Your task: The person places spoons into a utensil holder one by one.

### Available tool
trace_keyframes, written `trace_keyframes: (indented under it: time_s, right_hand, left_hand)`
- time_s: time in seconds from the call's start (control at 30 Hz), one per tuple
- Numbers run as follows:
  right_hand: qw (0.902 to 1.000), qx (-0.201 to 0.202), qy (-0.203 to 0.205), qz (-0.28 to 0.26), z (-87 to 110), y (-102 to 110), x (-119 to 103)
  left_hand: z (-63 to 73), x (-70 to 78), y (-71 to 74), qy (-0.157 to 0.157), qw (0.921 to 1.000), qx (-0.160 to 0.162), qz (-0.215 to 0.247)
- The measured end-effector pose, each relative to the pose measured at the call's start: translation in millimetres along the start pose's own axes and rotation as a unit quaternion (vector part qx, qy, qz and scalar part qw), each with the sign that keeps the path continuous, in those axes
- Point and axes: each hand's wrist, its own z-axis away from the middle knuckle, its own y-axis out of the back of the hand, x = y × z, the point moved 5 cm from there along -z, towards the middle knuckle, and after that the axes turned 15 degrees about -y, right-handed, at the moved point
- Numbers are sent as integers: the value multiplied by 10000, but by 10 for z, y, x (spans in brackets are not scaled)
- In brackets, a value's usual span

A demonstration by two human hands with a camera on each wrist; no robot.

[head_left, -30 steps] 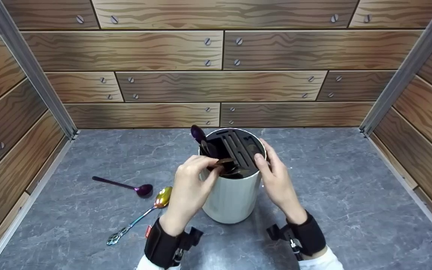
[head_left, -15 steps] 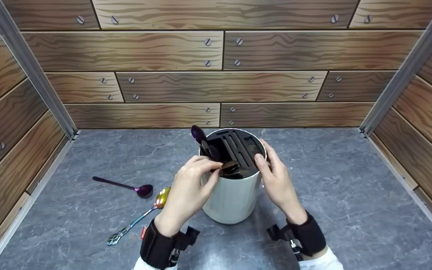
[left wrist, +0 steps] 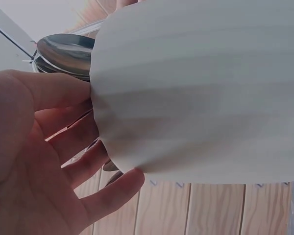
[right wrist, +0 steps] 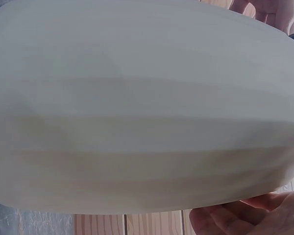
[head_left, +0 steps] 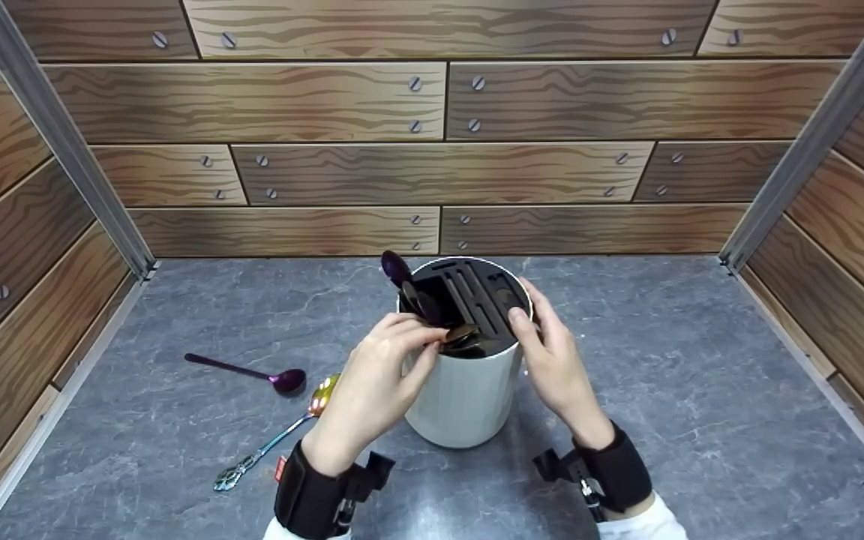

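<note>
**Left hand pinching a brown spoon at the container mouth, right hand bracing the container**

Head: white container (head_left: 462, 405) upright on the grey desk (head_left: 702, 390), just below frame centre. Right hand (head_left: 556, 367) grips its right side, thumb on the rim of the black slotted insert (head_left: 488, 304), fingers round the outer wall. Left hand (head_left: 379, 371) at the near-left rim, thumb and fingertips together, pinching the left edge of the brown spoon (head_left: 463, 332), whose head shows at the lower edge of the mouth. Upright purple spoon (head_left: 395, 265) leans out at the mouth's upper left, dark spoon heads (head_left: 424, 304) just beside it. Lower left of frame: second purple spoon (head_left: 287, 381) and rainbow spoon (head_left: 283, 434) lying on the desk, rainbow one's bowl partly behind the left hand.

Left wrist: container wall fills centre and right. Left hand at left, fingertips partly hidden past the rim; spoon bowls poke out upper left, just above the thumb.

Right wrist: mostly container wall. Right-hand fingers against it lower right; full grip not visible here. Part of the left hand upper right.
</note>
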Motion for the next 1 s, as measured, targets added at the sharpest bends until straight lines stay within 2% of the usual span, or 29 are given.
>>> trace_keyframes:
  time_s: [0.37, 0.53, 0.77, 1.0]
  right_hand:
    - [9999, -41, 24, -92, -3, -4, 5]
    - [9999, -78, 9, -122, -1, -2, -2]
    - [9999, -76, 4, -110, 1, 6, -11]
    - [9999, -116, -39, -114, -2, -3, 0]
  left_hand:
    - [38, 14, 96, -170, 9997, 120, 115]
    - [81, 18, 201, -96, 9998, 139, -45]
    - [174, -52, 397, 123, 9992, 237, -303]
    - [291, -171, 457, 378, 9976, 144, -554]
